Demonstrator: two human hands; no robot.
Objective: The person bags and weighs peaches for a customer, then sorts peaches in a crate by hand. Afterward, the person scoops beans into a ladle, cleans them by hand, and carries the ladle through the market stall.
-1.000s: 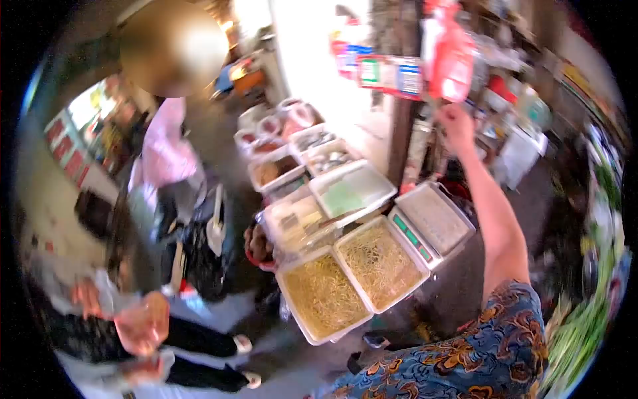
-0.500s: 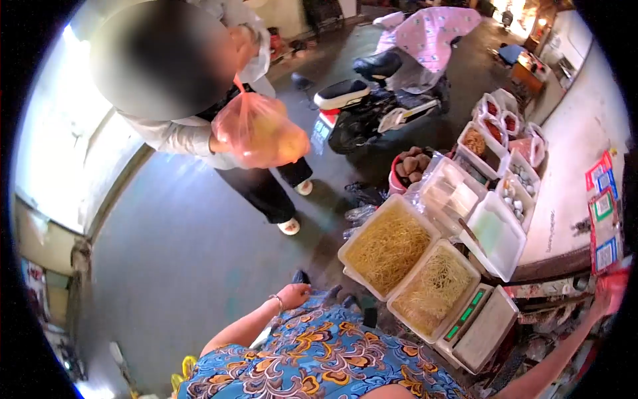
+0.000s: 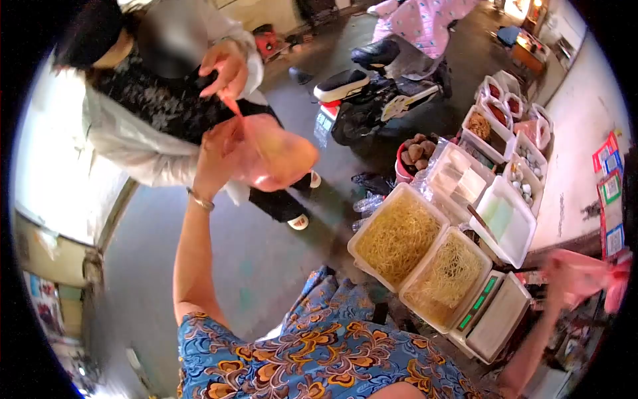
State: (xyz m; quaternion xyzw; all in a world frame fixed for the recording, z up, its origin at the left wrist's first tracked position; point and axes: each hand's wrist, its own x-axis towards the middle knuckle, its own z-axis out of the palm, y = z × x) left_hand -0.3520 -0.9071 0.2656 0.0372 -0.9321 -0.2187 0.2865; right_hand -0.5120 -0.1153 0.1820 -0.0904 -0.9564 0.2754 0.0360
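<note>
Left hand [image 3: 216, 156]: I stretch it far, touching filled bag [image 3: 286, 159]; its grip I cannot tell.
Right hand [image 3: 560, 276]: extended right, gripping pink bag [image 3: 588, 271].

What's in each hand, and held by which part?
Left hand seems to hold the filled pink bag by its upper left. The blurred right hand touches pink plastic; its grip can't be told.

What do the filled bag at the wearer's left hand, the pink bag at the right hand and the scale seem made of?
Filled bag at the left hand: thin, glossy plastic film, judging by its see-through skin and bright highlight.
Pink bag at the right hand: probably similar film, by its limp shape, though blurred.
Scale: pale plate without strong reflections, so dull metal or plastic.
</note>
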